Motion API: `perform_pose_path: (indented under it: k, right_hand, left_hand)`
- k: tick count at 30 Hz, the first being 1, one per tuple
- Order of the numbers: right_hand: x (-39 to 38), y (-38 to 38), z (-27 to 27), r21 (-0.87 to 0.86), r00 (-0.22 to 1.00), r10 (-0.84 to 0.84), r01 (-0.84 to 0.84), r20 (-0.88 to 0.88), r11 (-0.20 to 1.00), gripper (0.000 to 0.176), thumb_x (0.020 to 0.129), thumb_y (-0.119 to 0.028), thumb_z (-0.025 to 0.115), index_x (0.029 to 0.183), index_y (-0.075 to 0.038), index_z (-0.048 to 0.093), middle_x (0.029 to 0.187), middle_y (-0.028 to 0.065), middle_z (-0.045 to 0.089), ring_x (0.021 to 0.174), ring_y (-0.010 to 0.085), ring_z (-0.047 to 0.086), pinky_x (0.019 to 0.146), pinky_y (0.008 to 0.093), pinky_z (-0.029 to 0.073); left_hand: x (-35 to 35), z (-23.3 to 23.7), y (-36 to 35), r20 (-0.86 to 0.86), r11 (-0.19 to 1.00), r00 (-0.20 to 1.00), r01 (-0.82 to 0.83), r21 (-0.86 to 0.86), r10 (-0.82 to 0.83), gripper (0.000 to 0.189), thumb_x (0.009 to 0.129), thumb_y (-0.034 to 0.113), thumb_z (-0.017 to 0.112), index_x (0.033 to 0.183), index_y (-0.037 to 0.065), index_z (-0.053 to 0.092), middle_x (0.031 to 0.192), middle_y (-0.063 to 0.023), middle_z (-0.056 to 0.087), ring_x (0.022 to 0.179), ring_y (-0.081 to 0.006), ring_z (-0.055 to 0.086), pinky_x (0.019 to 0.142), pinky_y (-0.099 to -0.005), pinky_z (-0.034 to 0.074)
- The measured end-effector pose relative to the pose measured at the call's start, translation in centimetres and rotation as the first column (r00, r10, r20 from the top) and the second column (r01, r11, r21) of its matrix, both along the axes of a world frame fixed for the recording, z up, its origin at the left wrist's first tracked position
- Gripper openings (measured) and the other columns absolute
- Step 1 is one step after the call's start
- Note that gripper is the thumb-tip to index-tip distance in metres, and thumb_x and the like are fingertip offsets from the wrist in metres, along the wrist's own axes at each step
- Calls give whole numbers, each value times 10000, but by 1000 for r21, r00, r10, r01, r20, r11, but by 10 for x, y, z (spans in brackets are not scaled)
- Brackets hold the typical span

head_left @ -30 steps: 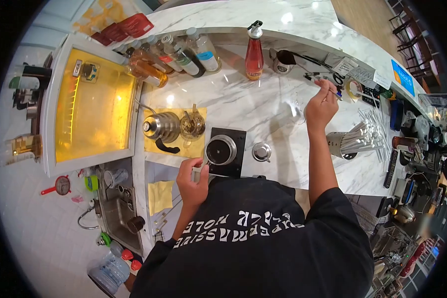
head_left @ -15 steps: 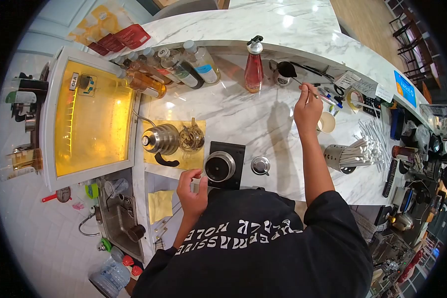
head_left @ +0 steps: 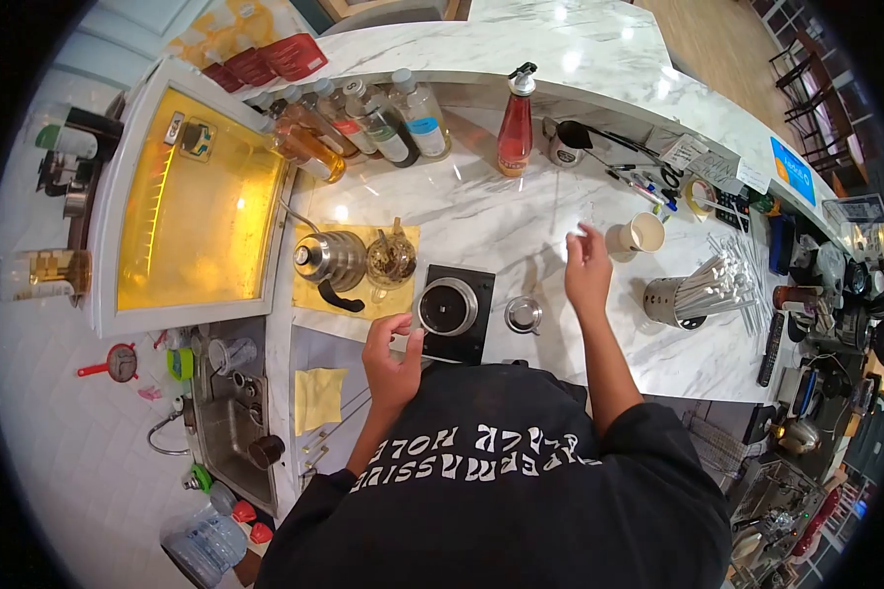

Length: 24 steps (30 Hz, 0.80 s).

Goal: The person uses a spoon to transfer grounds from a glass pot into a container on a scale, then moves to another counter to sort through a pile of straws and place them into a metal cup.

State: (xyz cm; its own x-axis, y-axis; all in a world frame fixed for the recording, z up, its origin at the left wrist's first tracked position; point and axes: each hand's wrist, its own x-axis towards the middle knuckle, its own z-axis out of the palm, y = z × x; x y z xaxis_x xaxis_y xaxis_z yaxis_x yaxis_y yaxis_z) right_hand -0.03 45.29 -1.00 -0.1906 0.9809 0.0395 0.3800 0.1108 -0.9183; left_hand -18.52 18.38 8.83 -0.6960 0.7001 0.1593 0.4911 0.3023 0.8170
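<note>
My left hand (head_left: pixel 391 363) is half curled, thumb and fingers apart, beside a round metal-rimmed vessel with a dark inside (head_left: pixel 448 306). The vessel sits on a black scale (head_left: pixel 473 339). Over the counter, my right hand (head_left: pixel 587 273) is raised with its fingers drawn together; anything thin between them is too faint to name. A small round metal piece (head_left: pixel 523 314) lies between the scale and that hand. To the right of the hand stands a paper cup (head_left: pixel 644 234). Beyond it are a steel pitcher (head_left: pixel 568 145) and a red bottle (head_left: pixel 515 133).
A gooseneck kettle (head_left: pixel 336 261) and a glass pot with dark contents (head_left: pixel 393 263) rest on a yellow cloth (head_left: pixel 373 306). Several bottles (head_left: pixel 388 133) line the back. A metal holder with wrapped straws (head_left: pixel 666 302) stands at the right, with a sink (head_left: pixel 236 432) at the lower left.
My right hand has moved away from the steel pitcher, back toward my body. My left hand stays beside the round vessel, and the whole view has shifted slightly.
</note>
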Motion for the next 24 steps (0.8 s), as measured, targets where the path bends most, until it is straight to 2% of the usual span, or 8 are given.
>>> perform_pose_path:
  k: [7, 12, 13, 16, 17, 21, 23, 24]
  right_hand:
    - [12, -102, 16, -100, 966, 257, -256, -8, 961, 317, 999, -170, 661, 1267, -1, 644, 999, 159, 751, 935, 249, 732, 853, 368, 552]
    - [3, -117, 49, -47, 962, 262, -266, -74, 963, 300, 1012, -140, 654, 1276, 1, 644, 1028, 137, 742, 974, 226, 713, 893, 355, 544]
    - [-1, -118, 60, -33, 965, 246, -250, -95, 968, 299, 1014, -141, 652, 1277, 2, 644, 1032, 137, 742, 978, 224, 710, 906, 357, 541]
    - [-16, -125, 80, -3, 967, 207, -210, -149, 978, 305, 1023, -144, 640, 1290, 3, 633, 1055, 141, 742, 1003, 221, 701, 945, 366, 530]
    - [-21, -128, 88, -4, 966, 198, -202, -167, 979, 309, 1024, -145, 637, 1296, 3, 629, 1061, 140, 742, 1008, 220, 699, 947, 367, 530]
    - [-40, -142, 112, 11, 958, 185, -187, -217, 982, 327, 1032, -148, 623, 1325, -4, 608, 1103, 132, 735, 1013, 209, 685, 939, 357, 528]
    - [-46, -151, 114, 30, 960, 184, -182, -212, 983, 328, 1034, -151, 622, 1328, -4, 606, 1112, 130, 732, 1002, 196, 677, 922, 348, 530]
    - [-48, -154, 113, 49, 963, 182, -176, -199, 983, 329, 1036, -153, 621, 1328, -4, 605, 1115, 128, 730, 995, 188, 672, 911, 343, 531]
  left_hand:
    - [-2, -5, -17, 31, 999, 1000, 0, -38, 1, 262, 891, 81, 747, 1131, 0, 683, 993, -129, 681, 900, -253, 670, 829, -364, 527]
    - [-26, -30, -25, 125, 997, 989, -72, -30, 76, 315, 906, 120, 754, 1192, 16, 670, 985, -109, 686, 864, -223, 669, 798, -355, 528]
    - [-36, -39, -25, 85, 997, 995, -50, -58, 55, 395, 932, 165, 741, 1283, 23, 625, 978, -103, 689, 838, -216, 671, 779, -364, 535]
    - [-56, -54, -23, 185, 981, 975, -88, -175, 121, 506, 957, 229, 720, 1392, 39, 545, 936, -101, 689, 786, -222, 667, 754, -368, 542]
    - [-63, -61, -22, 224, 957, 965, -69, -281, 135, 590, 982, 309, 676, 1456, 29, 462, 968, -138, 720, 805, -285, 703, 761, -411, 553]
    - [-80, -95, -14, 324, 925, 933, -26, -379, 158, 612, 1003, 361, 612, 1447, -22, 439, 1052, -238, 742, 951, -408, 725, 833, -490, 542]
    - [-93, -158, -10, 371, 930, 905, -65, -362, 207, 577, 1005, 355, 606, 1418, -19, 457, 1014, -248, 738, 942, -409, 724, 829, -490, 541]
    - [-96, -162, -6, 395, 932, 890, -84, -354, 230, 560, 1006, 352, 603, 1404, -17, 466, 994, -253, 737, 938, -410, 724, 827, -491, 540]
